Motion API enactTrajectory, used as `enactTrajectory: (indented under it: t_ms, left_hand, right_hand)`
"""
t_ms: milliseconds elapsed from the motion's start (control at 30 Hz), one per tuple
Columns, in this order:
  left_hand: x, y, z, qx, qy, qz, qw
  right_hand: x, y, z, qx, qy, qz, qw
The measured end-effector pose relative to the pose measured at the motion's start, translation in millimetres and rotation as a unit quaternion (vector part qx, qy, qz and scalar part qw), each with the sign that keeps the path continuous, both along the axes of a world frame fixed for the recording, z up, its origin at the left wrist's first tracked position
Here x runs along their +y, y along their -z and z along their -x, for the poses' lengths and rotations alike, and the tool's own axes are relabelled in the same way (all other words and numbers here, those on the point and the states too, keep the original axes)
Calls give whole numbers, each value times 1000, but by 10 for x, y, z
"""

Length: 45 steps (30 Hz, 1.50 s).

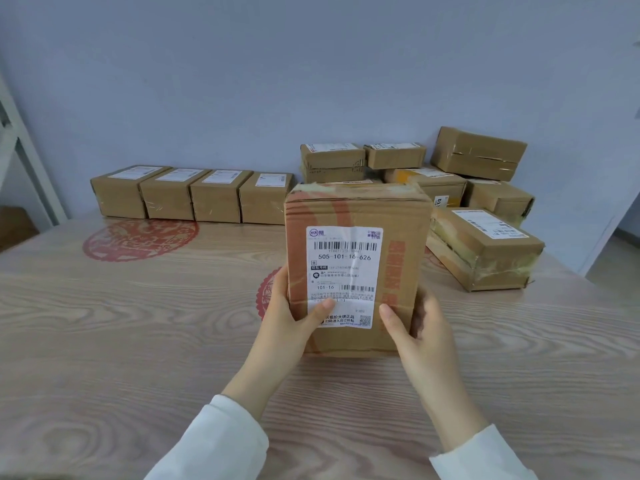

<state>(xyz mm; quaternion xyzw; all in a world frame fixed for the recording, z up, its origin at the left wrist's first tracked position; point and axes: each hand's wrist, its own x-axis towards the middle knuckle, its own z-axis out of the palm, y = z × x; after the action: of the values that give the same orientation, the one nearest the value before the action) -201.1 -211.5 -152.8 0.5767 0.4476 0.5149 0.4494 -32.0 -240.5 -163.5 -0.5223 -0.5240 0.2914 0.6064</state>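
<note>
A brown cardboard parcel (398, 244) with a white shipping label (344, 275) facing me is held upright above the wooden table (138, 341). My left hand (287, 320) grips its lower left edge, thumb lying on the label. My right hand (419, 327) grips the lower right edge, thumb on the front face and fingers round the side. Both sleeves are white.
A tidy row of several labelled parcels (194, 195) lines the wall at the back left. A loose pile of parcels (450, 174) sits at the back right, with one taped box (485, 247) nearest. Red round prints (138, 237) mark the tabletop. A white frame (20, 140) stands at the left.
</note>
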Motion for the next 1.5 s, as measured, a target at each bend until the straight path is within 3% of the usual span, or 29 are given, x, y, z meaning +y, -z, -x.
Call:
enactTrajectory:
  t_ms: [167, 767, 1200, 1500]
  left_hand:
    - [28, -2, -70, 3, 2, -1, 1000]
    - [108, -193, -54, -11, -36, -38, 999]
    - [133, -336, 15, 39, -64, -67, 995]
    - [94, -412, 3, -39, -6, -30, 999]
  right_hand:
    - [60, -60, 9, -2, 46, -27, 999]
    - [157, -268, 94, 35, -7, -62, 997]
    - [107, -302, 124, 58, 0, -111, 992]
    - [105, -365, 88, 21, 33, -124, 992]
